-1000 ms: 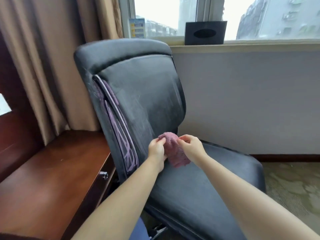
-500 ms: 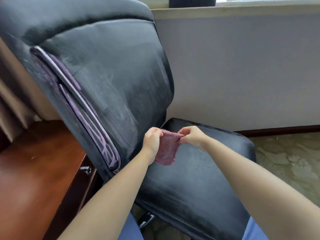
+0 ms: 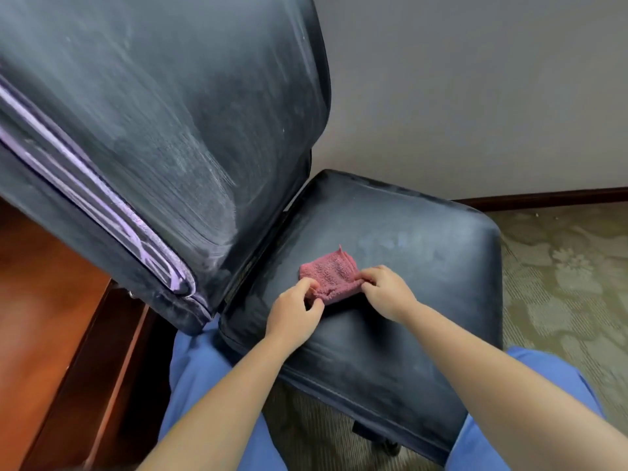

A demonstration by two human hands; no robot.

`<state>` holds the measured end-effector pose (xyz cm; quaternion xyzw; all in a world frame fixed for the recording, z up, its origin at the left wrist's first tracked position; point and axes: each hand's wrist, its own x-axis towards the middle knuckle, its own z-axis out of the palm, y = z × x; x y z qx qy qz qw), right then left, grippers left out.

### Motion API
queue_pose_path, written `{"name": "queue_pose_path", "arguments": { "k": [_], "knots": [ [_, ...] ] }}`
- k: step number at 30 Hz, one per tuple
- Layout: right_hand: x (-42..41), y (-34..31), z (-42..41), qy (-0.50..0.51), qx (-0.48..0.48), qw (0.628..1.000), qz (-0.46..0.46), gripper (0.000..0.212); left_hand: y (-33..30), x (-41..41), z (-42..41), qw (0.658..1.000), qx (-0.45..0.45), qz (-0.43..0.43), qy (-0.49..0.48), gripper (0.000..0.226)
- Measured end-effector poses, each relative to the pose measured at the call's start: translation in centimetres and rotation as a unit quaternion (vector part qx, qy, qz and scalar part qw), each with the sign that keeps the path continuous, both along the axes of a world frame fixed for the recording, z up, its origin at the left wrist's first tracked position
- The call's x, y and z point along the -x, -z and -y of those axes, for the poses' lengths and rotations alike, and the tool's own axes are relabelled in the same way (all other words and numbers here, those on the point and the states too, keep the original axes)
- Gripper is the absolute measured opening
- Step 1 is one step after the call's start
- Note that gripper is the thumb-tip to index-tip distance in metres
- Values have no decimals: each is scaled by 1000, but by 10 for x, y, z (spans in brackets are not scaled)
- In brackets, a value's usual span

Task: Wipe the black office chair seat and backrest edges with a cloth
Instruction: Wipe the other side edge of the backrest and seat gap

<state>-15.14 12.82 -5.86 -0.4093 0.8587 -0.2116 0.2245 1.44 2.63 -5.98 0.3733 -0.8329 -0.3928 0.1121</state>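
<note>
I have the pink cloth (image 3: 331, 275) down on the black seat (image 3: 424, 266), a little below the middle of the frame, and both hands are on it. My left hand (image 3: 295, 312) pinches the cloth's near-left corner between thumb and curled fingertips, and my right hand (image 3: 387, 294) pinches its right edge the same way, fingers bent over the terry. I hold it by two sides like this, I think, so that I can pull it flat into a folded pad with a fresh face underneath before I start rubbing; a bunched cloth would only skate over the dust. It lies on the rear half of the seat, near the gap where the seat meets the backrest (image 3: 170, 130), because that crease and the surface around it look greyest with dust. The backrest fills the upper left of the frame and leans over toward me, streaked with pale film, and its purple-trimmed side edge (image 3: 102, 212) runs down the left; that edge remains to be wiped, as far as I can judge. My blue trousers (image 3: 200, 362) show along the bottom of the frame on either side of the seat's front, since I stand close against the chair to reach across it. A reddish wooden desk (image 3: 40, 300) sits at the lower left, and patterned carpet (image 3: 571, 273) at the right.
</note>
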Motion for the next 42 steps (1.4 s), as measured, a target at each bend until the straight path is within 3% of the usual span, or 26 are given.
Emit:
{"name": "queue_pose_path", "arguments": {
  "k": [5, 8, 10, 13, 17, 20, 22, 24, 27, 29, 32, 35, 38, 40, 42],
  "knots": [
    [-6, 7, 7, 74, 39, 996, -41, 15, 1, 8, -5, 996, 10, -20, -88, 16],
    [-7, 14, 11, -19, 129, 976, -177, 14, 12, 12, 1, 990, 72, -36, -115, 18],
    [-4, 19, 8, -123, 177, 953, -214, 7, 22, 11, 6, 982, 169, -63, -51, 16],
    [3, 24, -3, -205, 126, 952, -190, 17, 30, 5, 12, 955, 276, -68, 90, 18],
    [7, 12, 9, -179, 110, 954, -214, 18, 27, 3, 24, 938, 303, -9, 169, 32],
    [11, 7, 36, -122, 61, 969, -204, 22, 13, 13, 30, 961, 249, 30, 117, 36],
    [13, 7, 45, -71, 99, 967, -225, 13, 7, 23, 33, 978, 194, 44, 61, 40],
    [13, 13, 48, -34, 148, 961, -233, 13, 10, 28, 36, 975, 212, 32, 57, 32],
    [11, 21, 46, -93, 180, 946, -253, 23, 20, 31, 45, 953, 299, -4, 50, 7],
    [17, 25, 40, -153, 163, 940, -259, 30, 27, 30, 51, 930, 358, 14, 78, 19],
    [27, 23, 41, -175, 117, 936, -281, 37, 29, 33, 57, 918, 374, 81, 104, 38],
    [26, 16, 58, -108, 84, 962, -235, 34, 28, 41, 64, 921, 362, 102, 99, 50],
    [24, 21, 69, -36, 115, 973, -195, 30, 30, 46, 72, 924, 361, 75, 105, 64],
    [26, 24, 73, 6, 100, 975, -199, 40, 30, 47, 75, 929, 353, 62, 94, 60],
    [26, 20, 79, 17, 80, 974, -210, 31, 26, 50, 76, 945, 313, 54, 74, 45]
  ]
}}
